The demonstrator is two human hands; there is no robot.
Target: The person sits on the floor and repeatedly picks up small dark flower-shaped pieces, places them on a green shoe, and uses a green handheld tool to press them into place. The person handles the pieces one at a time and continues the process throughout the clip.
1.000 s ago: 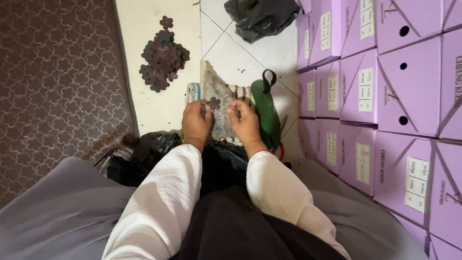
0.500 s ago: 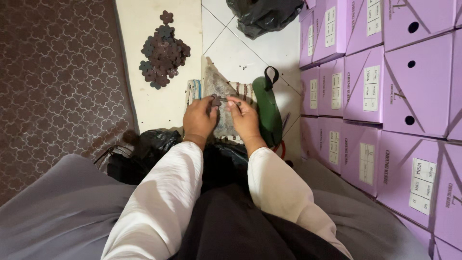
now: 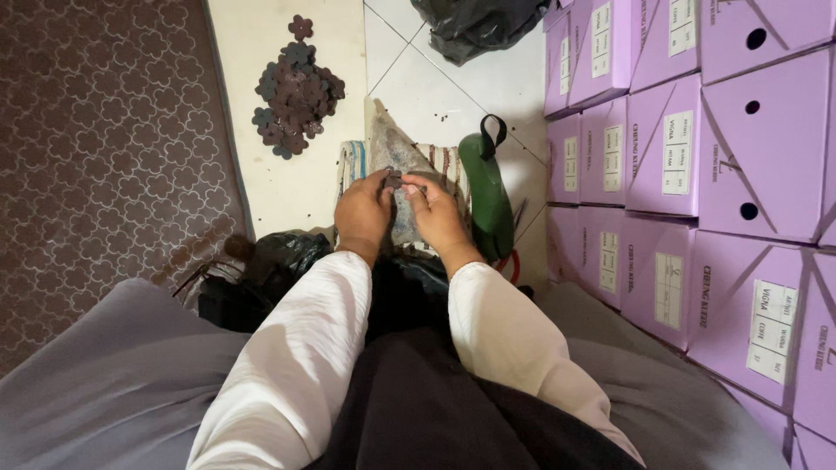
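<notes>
We held both hands together at the centre of the frame, the left hand (image 3: 364, 211) and the right hand (image 3: 435, 213) meeting fingertip to fingertip over a small dark piece (image 3: 394, 180), each pinching one side of it. The piece was too small for us to make out its shape.

Under our hands lay a grey, pointed bag (image 3: 396, 157) on a striped cloth (image 3: 353, 161), both partly covered by our fingers. Just right of them a green tool (image 3: 486, 196) with a black loop at its top lay on the white tiles (image 3: 453, 96). A red edge showed beside its lower end, mostly hidden by our right sleeve (image 3: 514, 335). In the upper middle, well apart from our hands, a heap of dark flower-shaped cutouts (image 3: 296, 87) sat on the pale floor. A brown patterned carpet (image 3: 104, 148) filled the left side.

Along the right edge stood stacked lilac boxes (image 3: 697, 174), rectangular, each with a round hole and a white oblong label on its end; the outermost were cut off by the frame. A black plastic bag (image 3: 479, 26) lay at the top, cut off above. Another black bag (image 3: 270, 265) sat before our knees, partly hidden by our left sleeve (image 3: 287, 365). Grey fabric (image 3: 104, 392) covered the lower corners.
</notes>
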